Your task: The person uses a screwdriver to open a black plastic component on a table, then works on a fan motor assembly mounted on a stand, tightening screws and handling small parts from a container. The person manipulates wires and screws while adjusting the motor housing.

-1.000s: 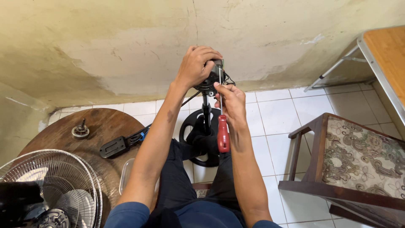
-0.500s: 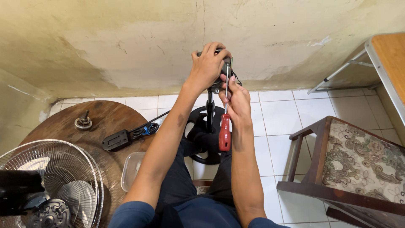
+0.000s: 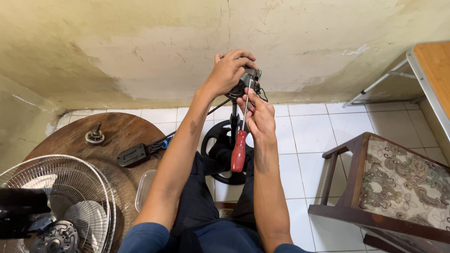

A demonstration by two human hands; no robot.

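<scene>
My left hand (image 3: 228, 70) now wraps further over the top of the fan motor (image 3: 247, 79) than a second ago. My right hand (image 3: 258, 117) sits slightly higher, bringing the red-handled screwdriver (image 3: 239, 149) up with it.

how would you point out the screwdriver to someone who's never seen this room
Start at the black round fan base on the white tiled floor, between the person's knees. Just above it, the right hand holds the screwdriver upright, its shaft reaching the motor head. Its bright red handle is the only red thing there.
</scene>
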